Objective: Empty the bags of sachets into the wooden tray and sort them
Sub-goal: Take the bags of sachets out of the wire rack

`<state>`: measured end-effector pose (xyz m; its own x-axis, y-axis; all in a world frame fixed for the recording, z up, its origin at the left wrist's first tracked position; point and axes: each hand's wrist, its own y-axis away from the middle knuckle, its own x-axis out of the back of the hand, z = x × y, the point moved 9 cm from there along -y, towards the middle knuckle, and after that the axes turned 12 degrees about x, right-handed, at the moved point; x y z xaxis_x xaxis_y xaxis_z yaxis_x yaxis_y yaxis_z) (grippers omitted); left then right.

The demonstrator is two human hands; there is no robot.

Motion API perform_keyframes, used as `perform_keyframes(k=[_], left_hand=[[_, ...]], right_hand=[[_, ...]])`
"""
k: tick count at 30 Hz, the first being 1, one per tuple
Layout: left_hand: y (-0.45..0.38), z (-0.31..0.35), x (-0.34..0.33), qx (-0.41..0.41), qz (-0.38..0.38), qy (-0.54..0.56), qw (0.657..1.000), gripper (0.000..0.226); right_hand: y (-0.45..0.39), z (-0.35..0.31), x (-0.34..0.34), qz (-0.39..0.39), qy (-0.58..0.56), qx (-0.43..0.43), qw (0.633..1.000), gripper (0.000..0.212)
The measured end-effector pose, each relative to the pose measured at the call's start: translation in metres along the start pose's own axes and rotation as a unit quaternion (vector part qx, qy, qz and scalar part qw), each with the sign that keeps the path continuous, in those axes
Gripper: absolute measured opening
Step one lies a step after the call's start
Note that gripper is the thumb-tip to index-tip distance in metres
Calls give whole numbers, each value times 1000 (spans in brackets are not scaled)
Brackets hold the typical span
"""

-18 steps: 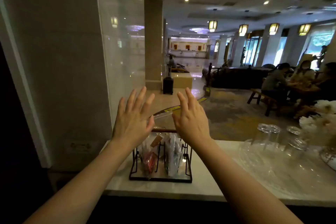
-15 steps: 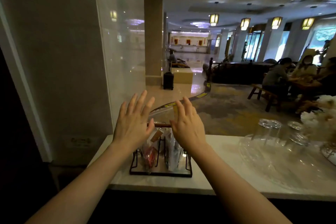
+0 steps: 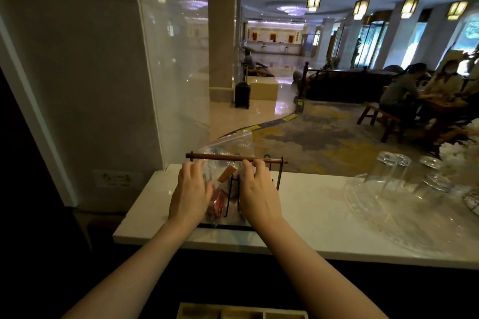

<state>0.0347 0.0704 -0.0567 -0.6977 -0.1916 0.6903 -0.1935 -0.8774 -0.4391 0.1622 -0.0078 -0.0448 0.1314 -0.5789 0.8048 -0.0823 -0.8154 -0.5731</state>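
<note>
wooden tray [image 3: 243, 312]: cut by bottom edge | sachets [image 3: 217, 204]: half-hidden behind hands

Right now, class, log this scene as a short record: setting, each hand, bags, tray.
setting: white counter facing a lobby
rack: black wire rack with wooden handle on the counter
left hand: on the clear bag with red sachets
right hand: on the second bag, mostly hidden
wooden tray: at bottom edge, visible compartments empty
</note>
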Motion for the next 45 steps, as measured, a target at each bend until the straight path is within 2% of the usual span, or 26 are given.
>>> perform_keyframes(k=[3,5,7,10,13,15,16,18,21,23,25,26,29,31,36,41,45], left_hand=[[-12,-23,-10,118,-47,88,988,39],[-17,-30,-26,140,-109,69,982,26],[-16,-33,-29,137,-128,40,981,17],[-16,-31,-19,122,-99,26,987,24],[-20,-17,-10,73,-76,-1,994,29],[-20,-6,-6,44,-68,-12,997,30],[-21,-1,-4,35,-64,-13,997,30],[-19,6,0,26,-54,-6,998,29],[-17,9,8,20,-30,21,999,28],[-17,9,13,32,-27,45,998,27],[-19,9,17,53,-30,85,994,25],[-20,10,20,60,-27,105,992,25],[-21,19,36,54,-3,145,988,24],[-20,30,51,39,22,173,984,23],[-23,42,91,47,67,271,959,24],[-27,38,85,81,-34,328,941,19],[-16,19,65,153,-90,410,895,12]], right_hand=[[-7,6,-2,-30,7,-21,999,54],[-12,6,-1,-34,18,-28,999,50],[-13,8,2,-22,46,-35,998,53],[-12,14,-2,-18,83,-32,996,66],[-13,22,-9,-35,32,-43,998,72],[-13,30,-10,-25,-64,-84,994,65],[-13,37,-10,-19,-135,-120,983,59],[-9,53,-12,-5,-281,-196,940,44],[0,66,-14,24,-469,-281,837,36],[3,69,-12,41,-545,-303,781,36],[2,73,-11,57,-579,-315,750,38],[1,75,-12,59,-575,-322,750,40],[-4,75,-15,38,-512,-334,790,42],[-6,71,-19,25,-492,-340,801,43],[-8,63,-14,10,-448,-318,835,36],[-25,41,24,41,-368,-239,897,26],[-34,20,62,70,-400,-193,894,27]])
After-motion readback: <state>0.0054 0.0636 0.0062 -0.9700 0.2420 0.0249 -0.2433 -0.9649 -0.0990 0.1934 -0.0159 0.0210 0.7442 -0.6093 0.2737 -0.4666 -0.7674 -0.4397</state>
